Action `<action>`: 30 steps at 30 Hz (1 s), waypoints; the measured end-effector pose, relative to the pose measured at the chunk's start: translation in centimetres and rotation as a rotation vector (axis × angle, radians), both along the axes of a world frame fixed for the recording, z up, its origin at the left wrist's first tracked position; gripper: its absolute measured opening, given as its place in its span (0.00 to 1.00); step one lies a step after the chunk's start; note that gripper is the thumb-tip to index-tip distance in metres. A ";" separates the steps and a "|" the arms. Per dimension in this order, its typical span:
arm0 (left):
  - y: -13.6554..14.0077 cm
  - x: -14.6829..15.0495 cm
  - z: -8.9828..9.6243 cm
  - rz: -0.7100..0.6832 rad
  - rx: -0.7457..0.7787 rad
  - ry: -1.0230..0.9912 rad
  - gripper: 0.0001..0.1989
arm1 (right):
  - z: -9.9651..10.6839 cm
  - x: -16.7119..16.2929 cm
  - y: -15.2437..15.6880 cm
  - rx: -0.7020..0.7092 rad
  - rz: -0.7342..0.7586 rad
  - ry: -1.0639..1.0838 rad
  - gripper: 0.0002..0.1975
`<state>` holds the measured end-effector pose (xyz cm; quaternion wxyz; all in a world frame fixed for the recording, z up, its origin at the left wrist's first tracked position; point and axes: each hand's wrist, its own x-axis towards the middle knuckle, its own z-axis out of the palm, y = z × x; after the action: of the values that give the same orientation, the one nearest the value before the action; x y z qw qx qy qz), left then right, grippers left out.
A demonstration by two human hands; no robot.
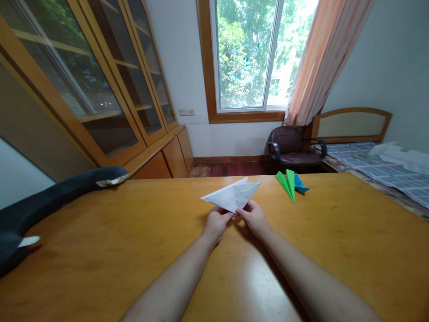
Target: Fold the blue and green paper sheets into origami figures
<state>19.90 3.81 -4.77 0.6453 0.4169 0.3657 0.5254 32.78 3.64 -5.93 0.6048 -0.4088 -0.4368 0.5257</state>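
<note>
A folded piece of white paper, with pointed ends to the left and right, is held just over the wooden table. My left hand pinches its lower edge from the left, fingers partly hidden beneath the paper. On the other side, my right hand grips the same lower corner, thumb on top of the sheet. Both hands are close together, their fingertips almost meeting. Crease lines show on the paper's near face.
A green paper plane and a blue folded paper lie at the table's far right. A dark inflatable-looking object rests along the left. Beyond the table stand a chair, a bed and a glass-door cabinet.
</note>
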 end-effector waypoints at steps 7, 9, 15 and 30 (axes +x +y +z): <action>-0.2 0.0 0.1 -0.092 0.011 -0.093 0.18 | 0.1 0.0 0.1 0.044 -0.039 -0.024 0.16; -0.1 -0.2 -0.2 -0.056 0.000 -0.055 0.17 | 0.3 -0.1 0.1 0.054 -0.039 -0.032 0.17; 0.1 -0.2 -0.7 0.048 -0.032 0.002 0.19 | 0.8 -0.6 -0.5 0.061 -0.005 -0.001 0.21; 3.9 -7.6 1.2 0.032 -0.156 -0.330 0.12 | 0.8 3.0 0.6 0.014 -0.277 -0.140 0.14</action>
<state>12.28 7.74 -3.60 0.7184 0.2676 0.3011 0.5671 35.80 4.21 -5.10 0.6423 -0.4967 -0.4210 0.4044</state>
